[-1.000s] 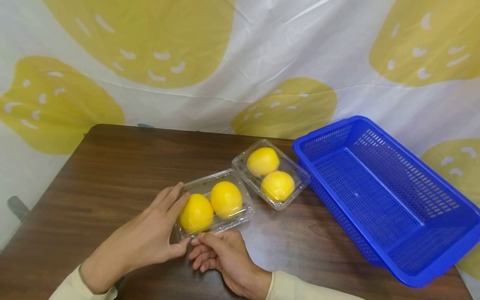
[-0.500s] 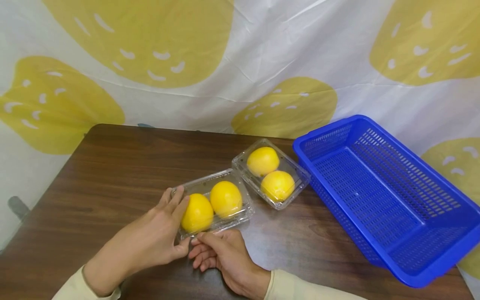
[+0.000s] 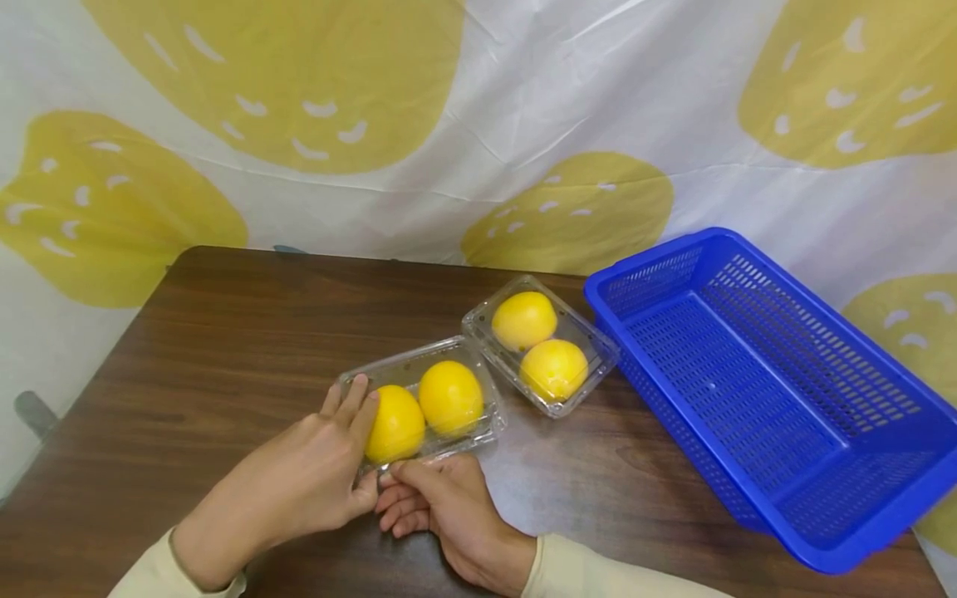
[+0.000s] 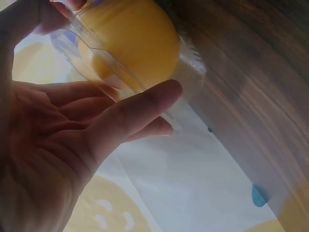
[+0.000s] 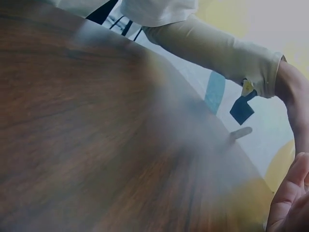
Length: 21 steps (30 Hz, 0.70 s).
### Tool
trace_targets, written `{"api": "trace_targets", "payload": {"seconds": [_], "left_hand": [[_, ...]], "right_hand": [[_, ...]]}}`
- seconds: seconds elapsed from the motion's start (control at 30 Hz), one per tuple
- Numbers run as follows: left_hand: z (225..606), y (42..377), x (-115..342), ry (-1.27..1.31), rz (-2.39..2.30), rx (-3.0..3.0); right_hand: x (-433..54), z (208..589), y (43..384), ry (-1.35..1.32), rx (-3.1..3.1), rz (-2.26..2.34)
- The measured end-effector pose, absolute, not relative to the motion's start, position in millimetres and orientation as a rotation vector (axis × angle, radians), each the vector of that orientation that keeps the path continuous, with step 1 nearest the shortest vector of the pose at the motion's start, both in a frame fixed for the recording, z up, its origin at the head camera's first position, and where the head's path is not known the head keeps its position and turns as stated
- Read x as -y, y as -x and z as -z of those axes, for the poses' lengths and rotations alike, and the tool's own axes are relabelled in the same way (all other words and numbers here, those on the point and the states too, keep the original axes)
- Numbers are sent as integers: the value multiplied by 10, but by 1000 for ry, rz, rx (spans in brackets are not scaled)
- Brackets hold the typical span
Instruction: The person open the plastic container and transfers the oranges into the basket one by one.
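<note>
A clear plastic clamshell box (image 3: 392, 365) lies on the table with two round yellow fruits (image 3: 451, 399) inside. My left hand (image 3: 299, 465) grips its left end, fingers over the lid and thumb at the near-left corner. Close beside that thumb, my right hand (image 3: 459, 519) pinches the box's near edge between thumb and forefinger, its other fingers loosely curled. In the left wrist view the left fingers (image 4: 145, 108) lie along the clear wall, beside a yellow fruit (image 4: 140, 43). The right wrist view shows mostly tabletop; the box is outside it.
Touching the first box's far-right corner is a second clamshell (image 3: 591, 361), also with two yellow fruits. A blue perforated basket (image 3: 676, 448) stands to the right. Behind the brown table (image 3: 247, 332) hangs a white cloth (image 3: 359, 216) printed with yellow shapes.
My left hand has slid slightly right and toward me along the box's left end, uncovering its far-left corner. My right hand keeps its pinch, and both boxes stay in place.
</note>
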<state>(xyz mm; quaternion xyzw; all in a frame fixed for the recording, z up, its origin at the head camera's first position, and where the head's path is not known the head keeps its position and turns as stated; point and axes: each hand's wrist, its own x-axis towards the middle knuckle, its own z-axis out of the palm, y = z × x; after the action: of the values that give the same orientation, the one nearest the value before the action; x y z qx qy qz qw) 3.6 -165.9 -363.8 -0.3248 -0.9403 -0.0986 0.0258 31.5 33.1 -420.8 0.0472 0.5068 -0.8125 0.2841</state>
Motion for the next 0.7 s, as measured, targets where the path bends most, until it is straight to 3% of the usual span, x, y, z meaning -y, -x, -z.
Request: {"api": "trace_targets", "payload": {"seconds": [0.3,0.7], "left_hand": [[3602,-42,1623,1020,248,2890],[3519,39,1811,960,504,2862]], "right_hand": [[-301,4191,-320,-160,-1358,2202],[-345,4224,-323,-171,-1374,2176]]}}
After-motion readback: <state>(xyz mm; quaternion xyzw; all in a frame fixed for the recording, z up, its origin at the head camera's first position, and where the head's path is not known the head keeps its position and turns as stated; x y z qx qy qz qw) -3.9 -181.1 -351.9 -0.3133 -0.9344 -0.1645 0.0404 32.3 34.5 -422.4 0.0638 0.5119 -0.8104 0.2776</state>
